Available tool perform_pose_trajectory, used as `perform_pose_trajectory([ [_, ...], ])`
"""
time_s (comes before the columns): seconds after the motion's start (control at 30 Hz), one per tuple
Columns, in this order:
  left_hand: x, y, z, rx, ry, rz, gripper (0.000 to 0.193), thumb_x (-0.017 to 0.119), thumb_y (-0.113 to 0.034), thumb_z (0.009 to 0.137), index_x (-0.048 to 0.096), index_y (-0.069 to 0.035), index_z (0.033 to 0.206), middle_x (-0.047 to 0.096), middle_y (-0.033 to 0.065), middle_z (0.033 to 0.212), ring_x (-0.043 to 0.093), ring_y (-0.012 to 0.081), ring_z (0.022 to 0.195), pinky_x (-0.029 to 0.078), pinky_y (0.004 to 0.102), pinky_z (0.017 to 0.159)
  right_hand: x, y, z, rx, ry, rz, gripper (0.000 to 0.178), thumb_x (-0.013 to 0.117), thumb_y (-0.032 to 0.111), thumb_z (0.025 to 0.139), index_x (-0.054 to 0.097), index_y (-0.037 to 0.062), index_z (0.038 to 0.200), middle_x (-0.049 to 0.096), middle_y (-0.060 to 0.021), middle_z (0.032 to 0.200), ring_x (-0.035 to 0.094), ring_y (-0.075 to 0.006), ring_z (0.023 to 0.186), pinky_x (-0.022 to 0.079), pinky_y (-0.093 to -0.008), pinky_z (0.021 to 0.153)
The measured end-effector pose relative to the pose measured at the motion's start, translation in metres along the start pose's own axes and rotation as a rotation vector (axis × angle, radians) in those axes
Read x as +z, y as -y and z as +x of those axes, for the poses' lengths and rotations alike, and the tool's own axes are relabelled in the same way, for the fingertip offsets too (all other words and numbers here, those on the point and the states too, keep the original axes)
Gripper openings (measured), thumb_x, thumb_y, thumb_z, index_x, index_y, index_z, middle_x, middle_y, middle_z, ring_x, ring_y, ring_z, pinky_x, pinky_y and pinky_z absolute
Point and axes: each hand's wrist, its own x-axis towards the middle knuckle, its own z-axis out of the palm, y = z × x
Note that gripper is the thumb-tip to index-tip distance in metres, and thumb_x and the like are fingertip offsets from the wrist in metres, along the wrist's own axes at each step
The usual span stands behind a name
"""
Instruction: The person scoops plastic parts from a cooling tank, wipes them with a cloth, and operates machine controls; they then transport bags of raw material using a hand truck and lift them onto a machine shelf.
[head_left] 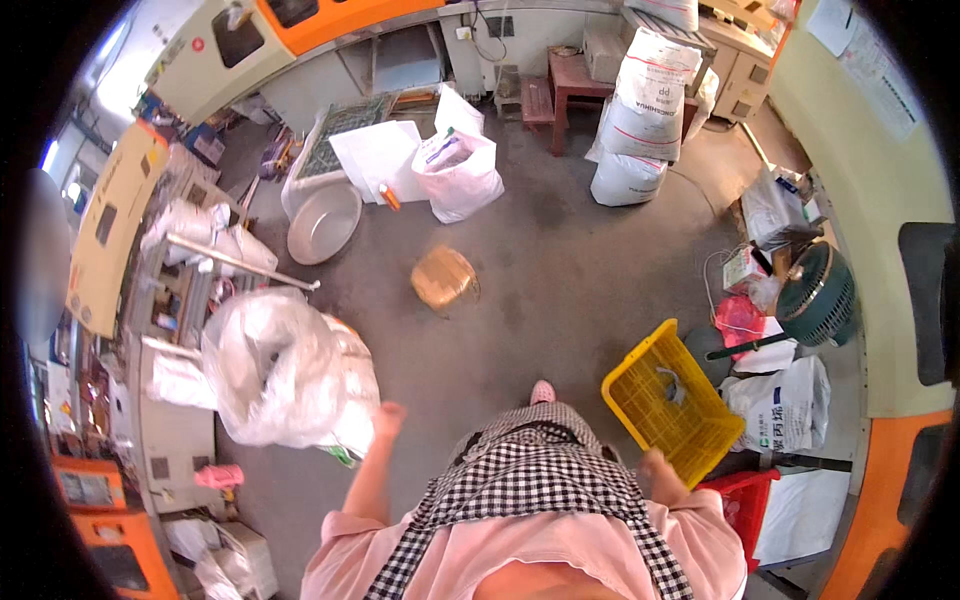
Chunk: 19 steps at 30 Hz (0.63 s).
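My left hand [388, 418] hangs beside a big clear plastic bag [265, 365] standing at the left. It is small and blurred, so its fingers do not show plainly; nothing visible hangs from it. At the right, my right hand [656, 472] overlaps the near rim of a yellow plastic crate [670, 405]. Its fingers are hidden, and I cannot tell whether it touches the crate. A small grey piece [672, 386] lies inside the crate. On the floor ahead sits a brown taped bundle [444, 277].
Stacked white sacks [645, 110] stand at the far right, by a red-brown table [575, 85]. Far left are a grey basin [326, 224] and an open white bag [457, 175]. A green fan [818, 293] and a red crate [745, 510] line the right side. A metal bar [240, 262] juts out leftward.
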Motion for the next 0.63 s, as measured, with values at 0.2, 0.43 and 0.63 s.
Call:
perform_pose_trajectory([
  [0.2, 0.036, 0.021, 0.03, -0.153, 0.662, 0.668, 0.031, 0.047, -0.039, 0.082, 0.066, -0.02, 0.097, 0.065, 0.0074, 0.096, 0.062, 0.0232, 0.088, 0.048, 0.0352, 0.079, -0.424, 0.185, 0.048, -0.405, -0.453, 0.483, 0.026, 0.054, 0.02, 0.081, 0.06, 0.0004, 0.096, 0.061, -0.0187, 0.095, 0.058, -0.0333, 0.09, 0.046, -0.0395, 0.078],
  [0.43, 0.045, -0.065, 0.213, -0.251, 0.605, 0.541, 0.033, 0.049, -0.038, 0.08, 0.066, -0.012, 0.091, 0.065, 0.0106, 0.091, 0.063, 0.0261, 0.082, 0.048, 0.038, 0.073, -0.662, 0.271, 0.197, -0.433, -0.62, 0.569, 0.024, 0.06, 0.015, 0.078, 0.062, 0.0021, 0.097, 0.063, -0.0181, 0.088, 0.061, -0.0313, 0.084, 0.048, -0.0362, 0.077],
  [0.63, 0.028, -0.274, 0.462, -0.123, 0.15, -0.118, 0.045, 0.06, -0.046, 0.071, 0.066, -0.007, 0.093, 0.065, 0.0147, 0.089, 0.063, 0.0265, 0.084, 0.047, 0.0394, 0.077, -0.751, 0.267, 0.274, -0.311, -0.216, 0.265, 0.027, 0.062, 0.012, 0.075, 0.062, 0.0014, 0.1, 0.058, -0.0227, 0.106, 0.056, -0.0333, 0.1, 0.044, -0.0369, 0.087],
])
